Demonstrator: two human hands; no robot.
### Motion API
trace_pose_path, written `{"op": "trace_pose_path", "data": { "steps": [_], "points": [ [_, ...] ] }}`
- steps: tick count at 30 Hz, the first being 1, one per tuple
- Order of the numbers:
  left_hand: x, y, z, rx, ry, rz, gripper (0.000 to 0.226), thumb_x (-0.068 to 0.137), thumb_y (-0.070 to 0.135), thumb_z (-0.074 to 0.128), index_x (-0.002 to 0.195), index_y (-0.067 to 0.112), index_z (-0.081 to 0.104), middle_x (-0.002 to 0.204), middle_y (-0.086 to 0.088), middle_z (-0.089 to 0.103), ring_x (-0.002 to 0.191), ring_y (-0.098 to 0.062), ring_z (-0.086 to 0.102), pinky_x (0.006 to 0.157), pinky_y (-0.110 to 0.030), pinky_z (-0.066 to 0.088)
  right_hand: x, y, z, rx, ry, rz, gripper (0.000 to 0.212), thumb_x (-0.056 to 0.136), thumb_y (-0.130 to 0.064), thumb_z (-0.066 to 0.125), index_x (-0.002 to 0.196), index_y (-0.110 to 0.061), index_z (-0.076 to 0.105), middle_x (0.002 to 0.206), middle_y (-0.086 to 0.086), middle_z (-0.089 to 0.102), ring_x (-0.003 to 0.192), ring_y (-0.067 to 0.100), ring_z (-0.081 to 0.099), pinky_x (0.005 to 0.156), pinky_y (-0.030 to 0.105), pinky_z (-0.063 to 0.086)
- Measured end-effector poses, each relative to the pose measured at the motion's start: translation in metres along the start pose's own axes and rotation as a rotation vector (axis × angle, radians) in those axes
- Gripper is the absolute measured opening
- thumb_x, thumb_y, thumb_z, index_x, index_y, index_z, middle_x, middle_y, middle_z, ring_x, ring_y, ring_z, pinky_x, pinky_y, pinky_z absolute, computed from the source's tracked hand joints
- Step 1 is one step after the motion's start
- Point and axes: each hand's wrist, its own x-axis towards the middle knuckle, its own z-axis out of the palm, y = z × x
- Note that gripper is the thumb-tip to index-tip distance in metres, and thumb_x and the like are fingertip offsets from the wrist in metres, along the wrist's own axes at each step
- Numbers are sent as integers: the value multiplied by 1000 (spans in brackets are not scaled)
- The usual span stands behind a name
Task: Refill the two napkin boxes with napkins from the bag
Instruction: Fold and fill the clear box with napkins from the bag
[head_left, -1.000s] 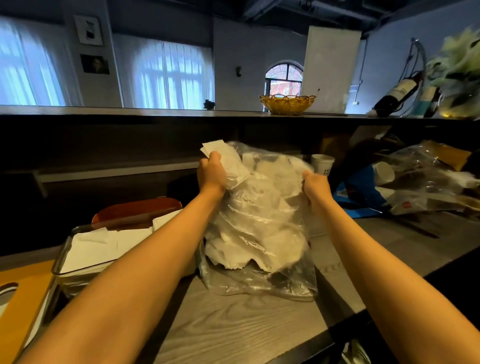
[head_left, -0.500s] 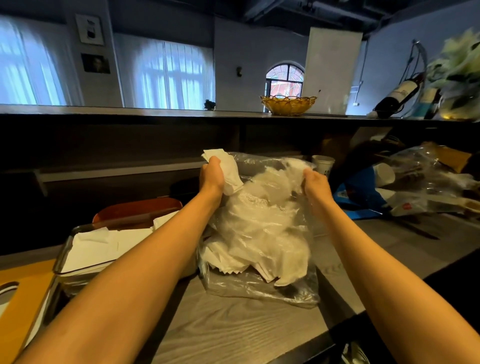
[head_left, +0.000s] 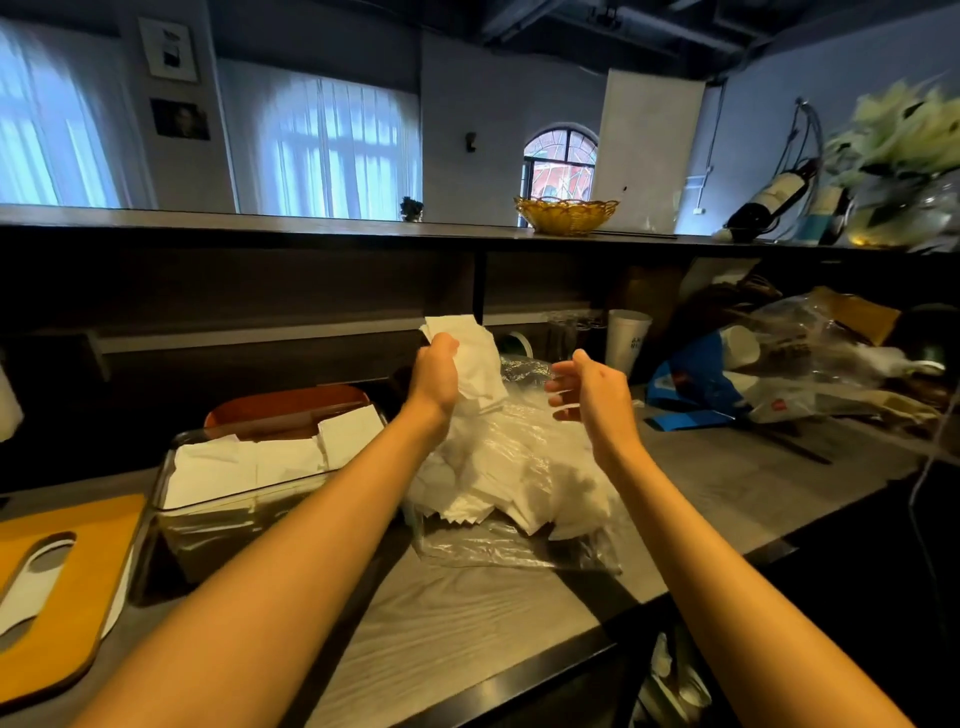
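Grey wood-grain bench (head_left: 467, 639) below dark shelf w/ yellow basket (head_left: 566, 214). Plastic bag (head_left: 519, 499) of napkins slumped mid-bench, right of clear napkin box (head_left: 244, 483). Left hand (head_left: 435, 374) grips napkin wad (head_left: 475, 358) above bag; right hand (head_left: 597, 387) hovers, fingers (head_left: 558, 384) spread, holding nothing.

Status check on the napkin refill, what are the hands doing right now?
Left hand grips a napkin wad above the bag. Right hand open, off the bag. Clear box holds napkins. Nothing in the way.
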Motion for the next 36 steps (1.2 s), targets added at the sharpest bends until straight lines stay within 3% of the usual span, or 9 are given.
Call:
{"op": "trace_pose_path", "data": {
  "steps": [4, 9, 14, 19, 23, 26, 29, 32, 36],
  "points": [
    [-25, -13, -13, 30, -24, -108, 27, 89, 36, 39, 89, 15, 57, 92, -14, 57, 88, -28, 53, 78, -40, 40, -48, -5, 2, 70, -85, 56, 50, 106, -37, 35, 90, -2, 67, 75, 19, 69, 64, 25, 67, 59, 30, 56],
    [-54, -36, -29, -15, -94, -261, 40, 91, 32, 42, 115, 6, 58, 106, -22, 68, 100, -37, 65, 92, -49, 53, -75, 13, 2, -181, -236, 266, 64, 106, -46, 24, 99, -2, 70, 98, 18, 72, 90, 28, 68, 80, 36, 56],
    [-70, -48, -22, -21, -105, -257, 18, 100, 20, 39, 88, 22, 52, 91, -8, 61, 88, -26, 58, 96, -46, 47, -64, 15, -15, -285, -144, 85, 62, 107, -42, 23, 110, -2, 71, 114, 14, 69, 99, 18, 61, 88, 33, 46],
    [-69, -43, -2, -59, -193, -228, 25, 100, 22, 38, 94, 16, 61, 98, -13, 68, 101, -33, 62, 103, -51, 46, -41, 17, -41, -318, -99, 73, 65, 106, -44, 22, 112, -2, 71, 117, 14, 68, 106, 23, 61, 87, 31, 41],
    [-75, -45, 10, -109, -324, -260, 34, 102, 22, 32, 97, 13, 64, 85, -7, 74, 88, -26, 65, 85, -42, 51, -34, 36, -54, -392, -180, 182, 67, 105, -51, 22, 114, -5, 70, 124, 14, 66, 109, 23, 57, 98, 36, 40],
    [-73, -52, 9, -169, -260, -277, 37, 102, 25, 32, 101, 11, 66, 88, -7, 76, 90, -27, 66, 92, -48, 50, -42, 53, -57, -363, -198, 240, 62, 104, -50, 26, 122, -5, 65, 129, 13, 62, 115, 24, 56, 104, 41, 39],
    [-67, -57, 7, -136, -135, -252, 34, 101, 27, 37, 112, 9, 63, 113, -13, 69, 103, -29, 62, 92, -43, 51, -50, 64, -53, -381, -77, 141, 51, 105, -39, 36, 109, 0, 69, 108, 10, 67, 98, 25, 61, 88, 39, 45],
    [-60, -64, 9, -55, -82, -216, 27, 101, 27, 40, 113, 13, 59, 127, -15, 60, 118, -32, 55, 108, -47, 41, -55, 69, -42, -470, 141, 17, 43, 99, -25, 48, 64, -3, 60, 61, 9, 54, 55, 19, 44, 57, 36, 38],
    [-55, -58, 13, -135, -95, -251, 29, 100, 26, 39, 95, 13, 64, 101, -15, 67, 93, -28, 60, 85, -39, 48, -57, 66, -28, -743, 129, 94, 41, 97, -39, 49, 72, -9, 60, 74, 7, 61, 69, 21, 56, 58, 30, 38]
  ]
}}
